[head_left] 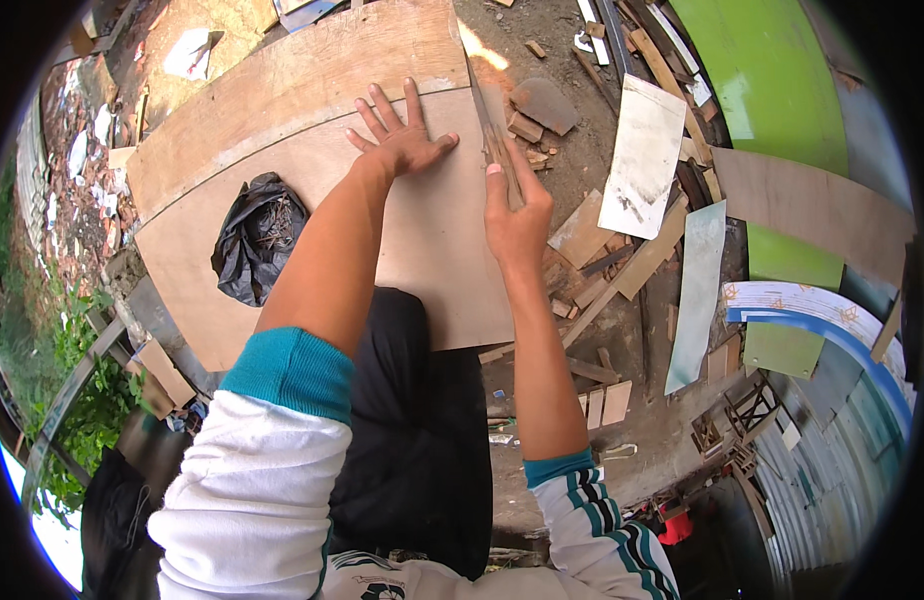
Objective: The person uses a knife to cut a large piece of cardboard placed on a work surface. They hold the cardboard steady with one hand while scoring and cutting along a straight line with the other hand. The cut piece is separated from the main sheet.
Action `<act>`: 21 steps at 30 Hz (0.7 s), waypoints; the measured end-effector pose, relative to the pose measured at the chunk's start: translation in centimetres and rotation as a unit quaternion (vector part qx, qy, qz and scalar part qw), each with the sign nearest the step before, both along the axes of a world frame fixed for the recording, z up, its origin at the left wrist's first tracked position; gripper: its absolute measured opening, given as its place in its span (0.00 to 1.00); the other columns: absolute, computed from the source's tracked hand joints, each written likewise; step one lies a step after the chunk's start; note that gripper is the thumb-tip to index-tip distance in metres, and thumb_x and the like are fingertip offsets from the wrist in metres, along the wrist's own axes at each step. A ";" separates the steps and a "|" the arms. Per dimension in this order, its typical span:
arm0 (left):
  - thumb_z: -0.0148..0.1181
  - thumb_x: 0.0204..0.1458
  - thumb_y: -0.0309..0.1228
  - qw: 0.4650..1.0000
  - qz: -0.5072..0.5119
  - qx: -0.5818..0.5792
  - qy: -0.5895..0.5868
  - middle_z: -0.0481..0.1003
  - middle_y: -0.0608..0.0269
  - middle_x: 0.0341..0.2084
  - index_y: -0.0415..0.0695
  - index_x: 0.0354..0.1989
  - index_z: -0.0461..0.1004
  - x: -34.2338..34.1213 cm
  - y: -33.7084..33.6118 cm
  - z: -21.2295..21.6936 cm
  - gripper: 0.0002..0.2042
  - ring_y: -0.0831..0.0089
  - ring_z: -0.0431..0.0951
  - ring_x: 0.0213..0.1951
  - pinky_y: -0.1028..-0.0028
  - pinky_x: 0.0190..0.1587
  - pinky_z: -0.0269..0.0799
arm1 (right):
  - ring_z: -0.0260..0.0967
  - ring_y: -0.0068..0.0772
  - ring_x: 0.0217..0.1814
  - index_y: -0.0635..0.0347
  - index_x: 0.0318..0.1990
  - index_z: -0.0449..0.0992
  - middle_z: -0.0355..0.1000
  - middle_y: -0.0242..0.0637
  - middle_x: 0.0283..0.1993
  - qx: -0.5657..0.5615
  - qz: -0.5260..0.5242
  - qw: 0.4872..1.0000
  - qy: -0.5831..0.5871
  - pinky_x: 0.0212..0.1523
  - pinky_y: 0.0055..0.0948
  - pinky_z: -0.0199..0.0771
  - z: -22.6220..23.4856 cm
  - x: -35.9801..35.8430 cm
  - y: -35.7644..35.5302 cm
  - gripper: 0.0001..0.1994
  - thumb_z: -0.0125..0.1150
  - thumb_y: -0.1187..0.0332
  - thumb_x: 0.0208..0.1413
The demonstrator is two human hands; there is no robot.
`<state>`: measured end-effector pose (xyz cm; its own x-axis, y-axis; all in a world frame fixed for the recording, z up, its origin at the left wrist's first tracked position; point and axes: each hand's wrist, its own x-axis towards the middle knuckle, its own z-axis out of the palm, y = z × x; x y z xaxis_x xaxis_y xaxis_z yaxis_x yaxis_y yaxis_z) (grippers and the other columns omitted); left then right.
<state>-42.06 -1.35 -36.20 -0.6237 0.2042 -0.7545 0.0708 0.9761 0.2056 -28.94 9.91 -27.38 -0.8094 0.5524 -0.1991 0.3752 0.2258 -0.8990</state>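
- Head view: pressing flat, fingers splayed, left hand [402, 140] on smooth tan plywood sheet [422, 260].
- Gripping narrow wooden strip [490, 125] along the sheet's right edge, right hand [515, 205] closed around it.
- Lying crumpled on the sheet's left part, black plastic bag [257, 240].

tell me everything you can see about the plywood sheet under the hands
The plywood sheet is thin, light brown and smooth, lying flat over a second, similar board. Its far edge curves. The left hand presses flat on it with fingers spread; the right hand holds a saw at its right edge. A crumpled black plastic bag rests on its left part.
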 end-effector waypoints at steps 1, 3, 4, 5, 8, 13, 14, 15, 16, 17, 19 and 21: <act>0.50 0.51 0.70 1.000 0.000 -0.005 -0.001 0.09 0.36 0.70 0.58 0.75 0.16 0.3 0.1 0.0 0.57 0.34 0.05 0.69 0.26 0.63 0.16 | 0.73 0.52 0.62 0.74 0.61 0.70 0.74 0.61 0.57 -0.007 -0.001 1.000 -0.011 0.61 0.37 0.70 0.1 -0.2 -0.1 0.23 0.55 0.66 0.63; 0.50 0.51 0.70 1.000 -0.006 -0.007 0.002 0.09 0.36 0.70 0.58 0.75 0.16 0.1 0.3 -0.3 0.57 0.34 0.05 0.69 0.26 0.63 0.17 | 0.72 0.52 0.63 0.74 0.62 0.70 0.73 0.62 0.58 -0.016 -0.005 0.999 -0.036 0.62 0.38 0.69 0.6 -0.3 0.1 0.24 0.54 0.66 0.63; 0.50 0.51 0.70 1.000 -0.002 -0.020 0.002 0.10 0.36 0.70 0.58 0.75 0.16 0.5 -0.7 -0.5 0.57 0.34 0.05 0.69 0.26 0.63 0.17 | 0.72 0.52 0.63 0.75 0.62 0.69 0.73 0.62 0.58 -0.029 -0.002 0.999 -0.045 0.62 0.38 0.69 2.1 0.8 -0.9 0.24 0.54 0.67 0.63; 0.50 0.52 0.69 1.000 0.002 -0.027 0.003 0.10 0.36 0.70 0.58 0.75 0.16 0.3 -1.3 -0.7 0.57 0.34 0.06 0.69 0.26 0.63 0.18 | 0.72 0.52 0.63 0.76 0.62 0.68 0.73 0.63 0.58 -0.037 0.000 0.998 -0.053 0.62 0.38 0.69 4.0 2.6 -2.1 0.24 0.54 0.68 0.63; 0.49 0.52 0.69 1.000 0.009 -0.022 0.000 0.10 0.36 0.70 0.58 0.75 0.16 -0.4 -1.5 -0.2 0.56 0.34 0.06 0.69 0.26 0.63 0.18 | 0.75 0.50 0.59 0.78 0.62 0.68 0.74 0.62 0.56 -0.061 -0.010 0.996 -0.060 0.59 0.38 0.72 8.6 10.0 -3.4 0.23 0.56 0.71 0.62; 0.49 0.53 0.68 1.000 0.010 -0.021 0.006 0.10 0.36 0.70 0.58 0.75 0.16 -0.4 -1.7 0.0 0.56 0.33 0.06 0.69 0.26 0.63 0.18 | 0.77 0.52 0.56 0.78 0.61 0.69 0.75 0.61 0.55 0.004 0.024 1.000 -0.015 0.56 0.37 0.75 5.2 6.8 -4.1 0.23 0.56 0.71 0.62; 0.49 0.53 0.68 1.000 0.008 -0.021 0.006 0.10 0.36 0.70 0.58 0.75 0.16 -0.4 -1.5 0.1 0.56 0.33 0.06 0.69 0.25 0.63 0.18 | 0.76 0.53 0.58 0.77 0.61 0.69 0.75 0.62 0.55 0.011 0.023 1.000 -0.005 0.57 0.37 0.74 3.1 4.3 -3.6 0.23 0.56 0.70 0.62; 0.49 0.53 0.68 1.000 -0.001 -0.016 0.004 0.10 0.35 0.70 0.57 0.75 0.16 -0.2 -0.7 0.1 0.56 0.33 0.06 0.69 0.25 0.63 0.18 | 0.74 0.54 0.59 0.76 0.61 0.69 0.74 0.63 0.56 0.011 0.013 1.000 0.003 0.58 0.38 0.72 0.6 1.7 -2.3 0.23 0.56 0.70 0.62; 0.49 0.53 0.68 1.000 -0.005 -0.008 0.002 0.10 0.35 0.70 0.57 0.75 0.16 0.1 0.0 0.2 0.56 0.33 0.06 0.69 0.25 0.63 0.18 | 0.73 0.55 0.61 0.75 0.61 0.69 0.73 0.63 0.57 0.010 0.003 1.000 0.010 0.60 0.38 0.71 -0.7 0.3 -1.1 0.23 0.56 0.69 0.62; 0.49 0.53 0.68 1.000 -0.004 -0.008 0.003 0.09 0.35 0.70 0.57 0.75 0.16 0.0 0.0 0.2 0.56 0.33 0.06 0.69 0.25 0.63 0.18 | 0.72 0.56 0.62 0.75 0.62 0.69 0.73 0.63 0.57 0.008 0.010 1.000 0.000 0.60 0.39 0.70 -0.4 0.0 -0.8 0.23 0.55 0.68 0.62; 0.49 0.53 0.68 1.000 -0.003 -0.009 0.008 0.09 0.35 0.70 0.57 0.75 0.16 0.0 -0.2 0.1 0.56 0.33 0.05 0.68 0.24 0.62 0.18 | 0.71 0.56 0.63 0.75 0.62 0.69 0.72 0.64 0.58 0.005 0.020 0.999 -0.024 0.62 0.40 0.69 0.5 -0.4 -0.3 0.24 0.55 0.68 0.63; 0.49 0.53 0.68 1.000 0.002 -0.012 0.013 0.09 0.35 0.70 0.57 0.75 0.16 0.0 -1.4 -0.6 0.56 0.33 0.04 0.68 0.24 0.62 0.17 | 0.73 0.54 0.61 0.76 0.62 0.68 0.73 0.63 0.57 -0.020 0.009 0.998 -0.056 0.60 0.39 0.71 3.7 3.5 -2.2 0.24 0.56 0.69 0.62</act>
<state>-42.10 -2.80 -36.85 -0.6435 0.1842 -0.7429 0.0722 0.9809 0.1807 -25.46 7.70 -23.70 -0.7902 0.5279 -0.3112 0.4706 0.1974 -0.8600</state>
